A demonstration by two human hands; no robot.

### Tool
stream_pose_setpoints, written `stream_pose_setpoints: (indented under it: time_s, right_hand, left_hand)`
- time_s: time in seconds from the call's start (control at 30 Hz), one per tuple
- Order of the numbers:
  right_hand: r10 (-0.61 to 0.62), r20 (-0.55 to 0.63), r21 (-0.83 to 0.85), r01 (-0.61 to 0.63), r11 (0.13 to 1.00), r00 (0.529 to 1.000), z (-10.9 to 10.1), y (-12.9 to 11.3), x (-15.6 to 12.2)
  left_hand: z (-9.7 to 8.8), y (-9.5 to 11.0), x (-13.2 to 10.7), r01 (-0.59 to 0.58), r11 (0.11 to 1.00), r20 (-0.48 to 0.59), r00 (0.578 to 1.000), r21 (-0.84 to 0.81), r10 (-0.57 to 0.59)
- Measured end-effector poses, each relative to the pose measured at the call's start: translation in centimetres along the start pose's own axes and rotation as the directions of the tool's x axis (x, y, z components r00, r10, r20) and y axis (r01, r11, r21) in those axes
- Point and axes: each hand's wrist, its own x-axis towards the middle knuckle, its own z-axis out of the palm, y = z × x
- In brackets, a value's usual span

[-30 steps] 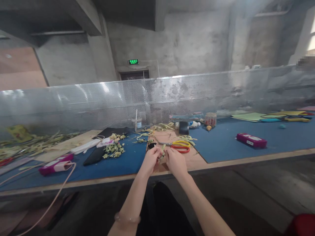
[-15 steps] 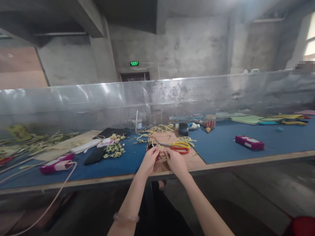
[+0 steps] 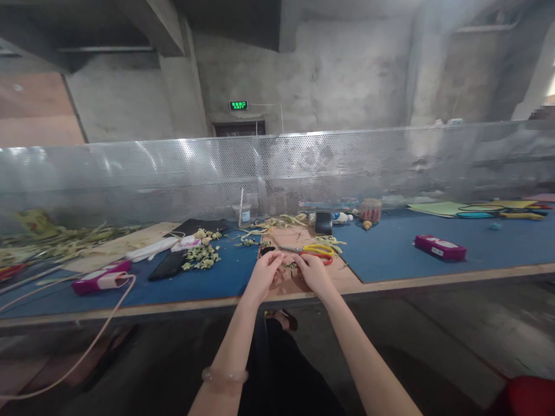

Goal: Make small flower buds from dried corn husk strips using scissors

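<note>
Over the front of a brown board (image 3: pixel 347 276), my left hand (image 3: pixel 264 276) is closed in a pinch, its fingertips at the middle. Facing it, my right hand (image 3: pixel 314 274) is pinched too, a small gap away. Whatever sits in the fingertips is too small to make out. Just behind my right hand lies a pair of scissors (image 3: pixel 319 250) with yellow and red handles, blades pointing left. A small dark round thing (image 3: pixel 267 251) is beyond my left fingertips. Pale green strips (image 3: pixel 286 221) lie at the back of the board.
Left on the blue mat are a pile of small greenish folded pieces (image 3: pixel 203 257), a black phone (image 3: pixel 167 267) and a purple box (image 3: pixel 99 278) with a pink cable. Another purple box (image 3: pixel 440 247) lies right. A jar (image 3: pixel 371 211) and perforated metal screen (image 3: pixel 303 156) stand behind.
My hands have drawn slightly apart at the fingertips, the right one moving a little to the right. The view has tilted down slightly, showing more of a foot below.
</note>
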Motion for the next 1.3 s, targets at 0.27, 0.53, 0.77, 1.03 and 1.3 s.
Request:
stream_pose_setpoints:
  time_s: [0.27, 0.53, 0.77, 1.03, 1.3]
  right_hand:
    - [0.023, 0.011, 0.103, -0.024, 0.994, 1.0, -0.4, 0.1, -0.2]
    - [-0.003, 0.059, 0.173, -0.008, 0.985, 0.998, -0.4, -0.1, -0.5]
    - [-0.023, 0.124, 0.239, -0.008, 0.971, 0.992, -0.6, 0.1, -0.6]
    - [-0.035, 0.13, 0.29, -0.004, 0.957, 0.991, -0.7, -0.2, -0.9]
    - [0.045, 0.137, 0.269, -0.081, 0.96, 0.989, -0.8, -1.0, -1.2]
  left_hand:
    - [0.3, 0.6, -0.3, -0.019, 0.977, 0.105, 0.994, 0.212, -0.003]
    - [0.3, 0.2, 0.0, -0.029, 0.972, 0.11, 0.994, 0.233, 0.003]
    - [0.2, 0.9, -0.4, -0.076, 0.973, 0.157, 0.987, 0.217, 0.042]
    - [0.0, 1.0, -0.7, -0.065, 0.989, 0.09, 0.995, 0.135, 0.053]
    - [-0.1, 0.3, -0.3, -0.142, 0.989, 0.052, 0.989, 0.049, 0.14]
